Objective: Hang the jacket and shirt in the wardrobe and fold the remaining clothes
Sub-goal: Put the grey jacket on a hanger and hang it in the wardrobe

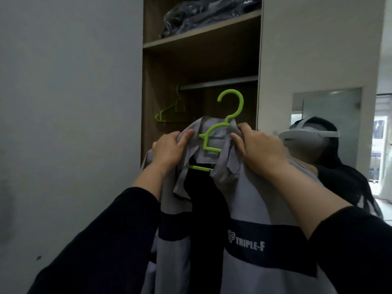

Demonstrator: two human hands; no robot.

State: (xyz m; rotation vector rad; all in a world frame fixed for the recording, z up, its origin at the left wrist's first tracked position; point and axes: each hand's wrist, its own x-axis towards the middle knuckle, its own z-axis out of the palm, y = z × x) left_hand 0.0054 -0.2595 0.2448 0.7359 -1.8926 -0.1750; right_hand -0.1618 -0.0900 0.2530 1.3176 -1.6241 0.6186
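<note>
Centre frame: grey jacket (250, 200) with a dark band, on a green hanger (214, 134), held up in front of the open wardrobe (201, 60). Left hand (171, 149) grips the collar left of the hanger neck, fingers (187, 135) curled into the cloth. Right hand (258, 149) grips the collar on the right, fingers pinching fabric just beside the hanger. Hook stands clear above both hands, below the rail (218, 82), not on it. A second hanger (169, 112) hangs from the rail's left end. Upper shelf: dark bagged bundle (203, 15).
</note>
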